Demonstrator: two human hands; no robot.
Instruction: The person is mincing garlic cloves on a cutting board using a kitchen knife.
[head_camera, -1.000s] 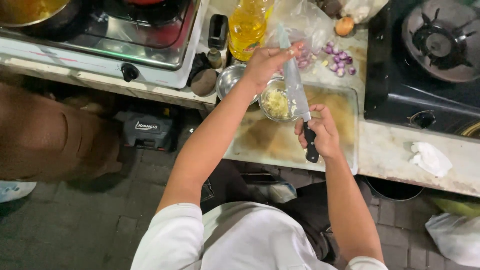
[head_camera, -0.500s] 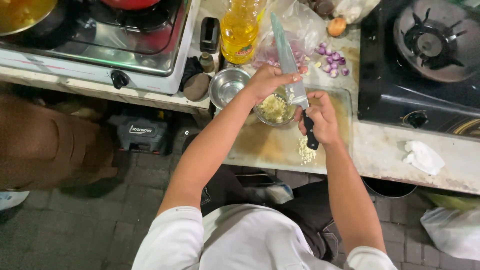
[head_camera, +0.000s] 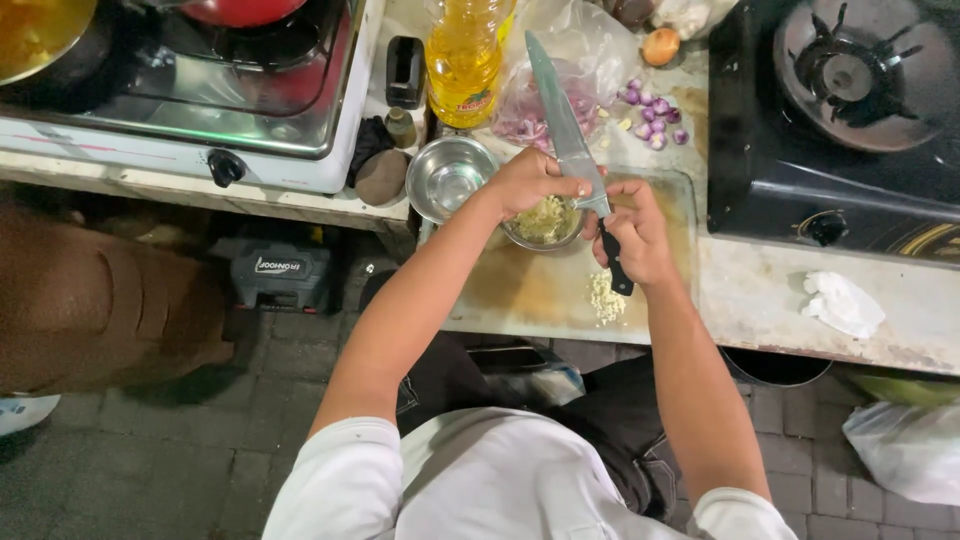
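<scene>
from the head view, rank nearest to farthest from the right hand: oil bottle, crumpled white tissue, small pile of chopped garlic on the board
1. Chopped garlic pile, just below the right hand on the board.
2. Crumpled white tissue, off to the side on the counter.
3. Oil bottle, far up beside the stove.

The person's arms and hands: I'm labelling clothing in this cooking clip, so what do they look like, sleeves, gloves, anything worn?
Both arms are bare from short white sleeves, the left sleeve and right sleeve, down to the hands. The left hand and right hand wear no gloves. No watch, bracelet or ring can be made out in the head view.
</scene>
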